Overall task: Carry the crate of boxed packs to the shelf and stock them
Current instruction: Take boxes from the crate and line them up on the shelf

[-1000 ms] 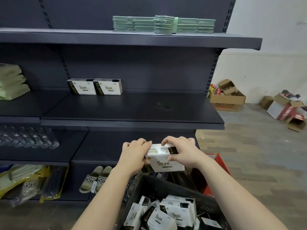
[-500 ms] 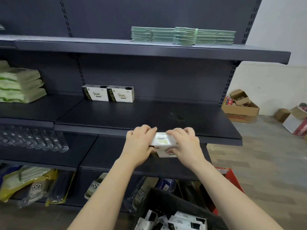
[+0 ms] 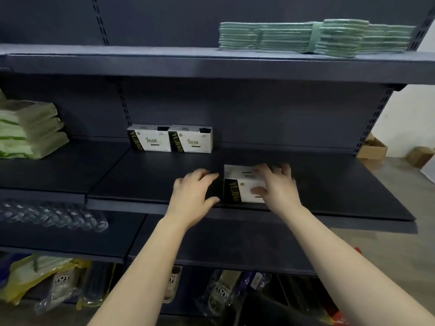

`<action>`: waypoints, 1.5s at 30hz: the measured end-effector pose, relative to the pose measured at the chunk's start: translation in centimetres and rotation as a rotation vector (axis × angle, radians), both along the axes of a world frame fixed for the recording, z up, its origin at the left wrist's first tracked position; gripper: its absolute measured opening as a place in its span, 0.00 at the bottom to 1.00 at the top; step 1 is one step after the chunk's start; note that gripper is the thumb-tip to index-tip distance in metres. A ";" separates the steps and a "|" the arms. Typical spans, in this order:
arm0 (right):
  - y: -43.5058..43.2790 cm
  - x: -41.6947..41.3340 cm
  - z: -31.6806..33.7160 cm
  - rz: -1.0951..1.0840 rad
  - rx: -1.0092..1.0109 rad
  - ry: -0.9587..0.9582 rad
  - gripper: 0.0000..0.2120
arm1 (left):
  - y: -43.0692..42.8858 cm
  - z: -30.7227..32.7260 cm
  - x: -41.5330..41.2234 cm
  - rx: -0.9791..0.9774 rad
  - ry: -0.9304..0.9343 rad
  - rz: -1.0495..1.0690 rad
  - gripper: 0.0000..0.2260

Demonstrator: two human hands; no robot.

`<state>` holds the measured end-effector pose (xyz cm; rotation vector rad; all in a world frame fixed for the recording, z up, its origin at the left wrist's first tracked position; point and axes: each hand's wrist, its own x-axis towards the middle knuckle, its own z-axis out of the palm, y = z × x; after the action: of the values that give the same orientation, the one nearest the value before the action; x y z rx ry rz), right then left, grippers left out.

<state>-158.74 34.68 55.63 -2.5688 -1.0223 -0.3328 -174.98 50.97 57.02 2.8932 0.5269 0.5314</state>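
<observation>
A white boxed pack with a black side panel [image 3: 237, 184] rests near the front edge of the dark middle shelf [image 3: 329, 184]. My right hand [image 3: 276, 184] lies over its top and front, gripping it. My left hand [image 3: 194, 194] hovers just left of the pack with fingers spread, apart from it. Two matching white boxed packs [image 3: 149, 138] [image 3: 191, 140] stand side by side at the back of the same shelf. Only a dark corner of the crate [image 3: 266, 309] shows at the bottom edge.
Folded green cloths [image 3: 315, 35] lie on the top shelf. Green packets [image 3: 28, 130] are stacked at the left. Clear bottles [image 3: 51, 217] lie on a lower left shelf. Bagged slippers [image 3: 221, 295] fill the bottom shelf. Cardboard boxes [image 3: 373, 147] sit on the floor at the right.
Both hands lifted the pack from above the crate up onto the middle shelf. My left hand has let go and moved left; the view rose, so the crate dropped almost out of sight.
</observation>
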 end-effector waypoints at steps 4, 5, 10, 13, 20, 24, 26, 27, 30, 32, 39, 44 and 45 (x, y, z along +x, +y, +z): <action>2.2 0.9 -1.3 -0.069 -0.030 -0.086 0.35 | 2.7 -0.3 1.6 -0.007 0.042 0.017 0.25; 2.8 1.2 -1.5 -0.090 -0.024 -0.100 0.36 | 3.3 -0.4 2.1 -0.004 0.067 0.024 0.26; 6.1 3.2 -1.2 -0.162 -0.076 -0.072 0.33 | 6.0 -0.7 4.5 0.029 0.182 0.029 0.26; 8.2 4.7 -1.0 -0.174 -0.087 -0.067 0.32 | 7.4 -1.2 5.6 0.024 0.178 0.020 0.26; 12.9 8.5 -1.4 -0.208 -0.069 -0.087 0.33 | 10.9 -2.9 8.3 0.002 0.142 -0.010 0.25; 15.2 10.6 -1.5 -0.216 -0.082 -0.101 0.33 | 12.7 -3.8 9.8 0.019 0.129 0.000 0.25; 16.2 11.6 -1.5 -0.214 -0.080 -0.101 0.33 | 13.3 -4.1 10.5 0.018 0.135 0.002 0.25; 16.7 12.1 -1.5 -0.214 -0.078 -0.099 0.33 | 13.6 -4.3 10.8 0.018 0.134 0.000 0.25; 18.0 13.3 -1.7 -0.222 -0.076 -0.105 0.33 | 14.4 -4.8 11.4 0.020 0.131 -0.007 0.25; 18.8 13.9 -1.8 -0.222 -0.060 -0.097 0.32 | 15.0 -5.1 11.7 0.021 0.130 -0.005 0.25; 19.8 14.8 -2.2 -0.233 -0.044 -0.113 0.32 | 16.2 -5.8 11.9 0.015 0.132 -0.003 0.25; 19.7 14.7 -2.6 -0.230 -0.013 -0.113 0.32 | 16.2 -6.0 11.6 0.017 0.138 0.002 0.25; 19.7 14.6 -2.6 -0.230 -0.016 -0.115 0.32 | 16.1 -6.0 11.5 0.016 0.138 0.002 0.25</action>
<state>-144.14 54.37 53.06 -2.7136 -0.7693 -0.5396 -163.49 67.12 51.05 2.9602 0.5461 0.3386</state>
